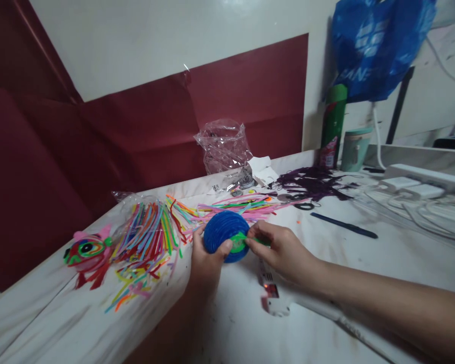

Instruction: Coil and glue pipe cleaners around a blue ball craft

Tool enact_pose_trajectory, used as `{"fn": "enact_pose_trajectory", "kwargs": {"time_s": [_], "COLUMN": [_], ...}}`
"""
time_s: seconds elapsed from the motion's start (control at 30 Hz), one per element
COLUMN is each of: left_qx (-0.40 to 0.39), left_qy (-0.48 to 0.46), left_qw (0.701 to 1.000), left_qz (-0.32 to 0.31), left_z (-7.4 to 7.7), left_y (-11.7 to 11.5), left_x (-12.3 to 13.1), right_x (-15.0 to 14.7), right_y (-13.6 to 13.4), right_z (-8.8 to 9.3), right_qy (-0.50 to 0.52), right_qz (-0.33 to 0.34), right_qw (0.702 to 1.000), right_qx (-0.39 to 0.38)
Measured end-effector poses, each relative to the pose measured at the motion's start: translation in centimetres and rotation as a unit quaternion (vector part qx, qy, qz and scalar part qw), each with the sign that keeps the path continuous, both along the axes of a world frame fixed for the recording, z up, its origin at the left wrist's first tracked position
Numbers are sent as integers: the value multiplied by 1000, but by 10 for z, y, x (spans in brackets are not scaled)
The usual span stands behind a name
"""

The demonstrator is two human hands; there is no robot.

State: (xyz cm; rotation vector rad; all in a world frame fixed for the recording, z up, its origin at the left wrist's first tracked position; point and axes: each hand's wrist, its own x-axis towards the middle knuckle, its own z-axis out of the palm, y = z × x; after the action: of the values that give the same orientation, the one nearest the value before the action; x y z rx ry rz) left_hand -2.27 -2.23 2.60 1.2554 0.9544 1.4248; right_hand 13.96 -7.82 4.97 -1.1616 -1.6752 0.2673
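My left hand (208,255) is closed around a round blue ball (224,227) covered in what look like coiled pipe cleaners. Its thumb presses near a green patch (237,243) on the ball's near side. The fingertips of my right hand (275,245) pinch a green pipe cleaner (261,241) against that patch. Part of the strip is hidden by my fingers. Below the right hand lies a small white device (275,301) with a glowing red light, partly hidden.
Loose colourful pipe cleaners (147,232) spread left and behind the ball, beside a red-and-green animal figure (87,255). Dark purple strands (313,182), a dark flat stick (343,225), a power strip (420,182) with cables, a green can (333,121) and a lidded cup (355,150) lie to the right.
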Motion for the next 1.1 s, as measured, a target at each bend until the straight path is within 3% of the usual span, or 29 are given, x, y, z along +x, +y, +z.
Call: {"fn": "enact_pose_trajectory", "kwargs": {"time_s": [0.5, 0.8, 1.1], "left_qx": [18, 22, 37], "left_qy": [-11, 95, 54], "left_qw": [1000, 995, 998], "left_qz": [-10, -35, -11], "left_z": [-3, 4, 3], "left_y": [0, 2, -3], "left_x": [3, -7, 1], "right_x": [3, 2, 2], "right_y": [6, 3, 3], "right_z": [-7, -8, -6], "right_qy": [2, -16, 8], "right_qz": [-6, -11, -10], "right_qw": [1000, 1000, 1000], "right_qx": [-30, -21, -12]}}
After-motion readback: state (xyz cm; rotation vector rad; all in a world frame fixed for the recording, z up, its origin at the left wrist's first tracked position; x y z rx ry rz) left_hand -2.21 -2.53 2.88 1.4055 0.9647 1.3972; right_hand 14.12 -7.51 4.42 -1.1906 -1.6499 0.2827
